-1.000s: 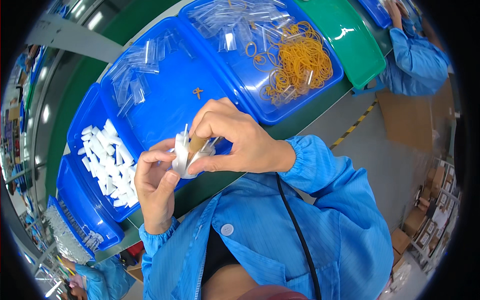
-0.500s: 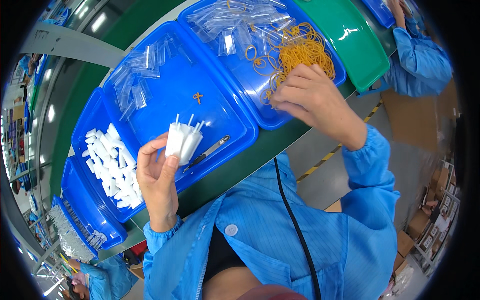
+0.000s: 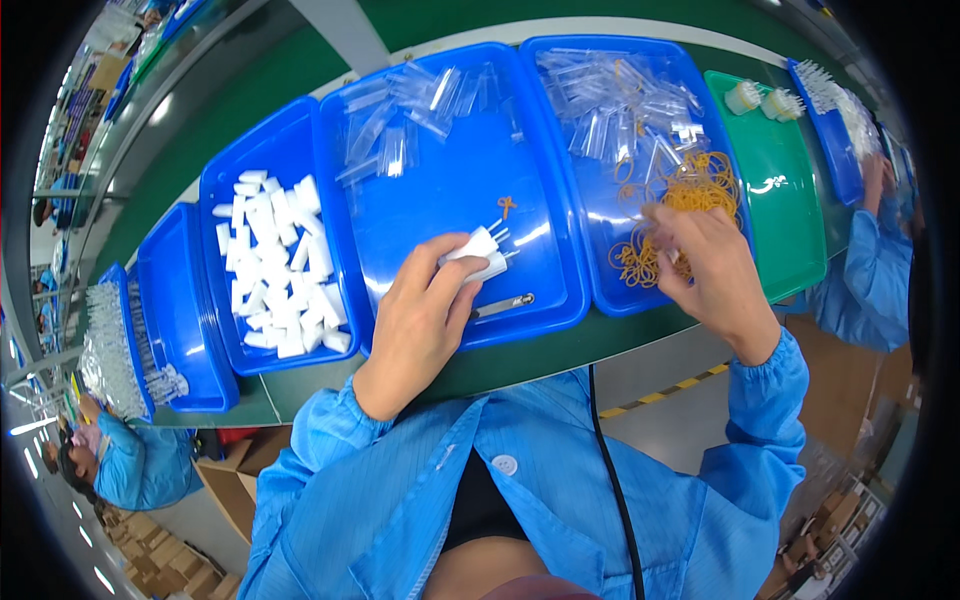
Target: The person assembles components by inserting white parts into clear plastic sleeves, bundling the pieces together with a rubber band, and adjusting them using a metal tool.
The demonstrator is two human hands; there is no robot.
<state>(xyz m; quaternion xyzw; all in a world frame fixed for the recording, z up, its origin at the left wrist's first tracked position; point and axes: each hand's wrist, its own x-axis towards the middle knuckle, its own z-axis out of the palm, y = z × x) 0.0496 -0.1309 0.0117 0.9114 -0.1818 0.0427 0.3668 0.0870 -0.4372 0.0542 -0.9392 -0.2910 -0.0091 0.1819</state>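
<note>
White bits make up the bunch (image 3: 485,258) that our left hand (image 3: 420,310) has over the near part of the middle tray (image 3: 440,210). Its fingers and thumb are closed round the bunch, and thin pins poke out to the right. Our right hand (image 3: 715,265) is over the tray just right of the middle tray, fingers bent down at the bands (image 3: 705,180). We cannot tell if its fingertips have hold of one.

The bits are side by side, so that part looks done. We see no band round them, but our fingers hide some, so banding looks not yet done. Two more bunches (image 3: 743,97) sit in the green tray (image 3: 785,225), farther right of the middle tray, and seem further along. Left of the middle tray, a big pile (image 3: 270,260) looks unused. Clear sleeves (image 3: 395,150) lie loose at the middle tray's back, and a tool (image 3: 503,306) at its near edge.
</note>
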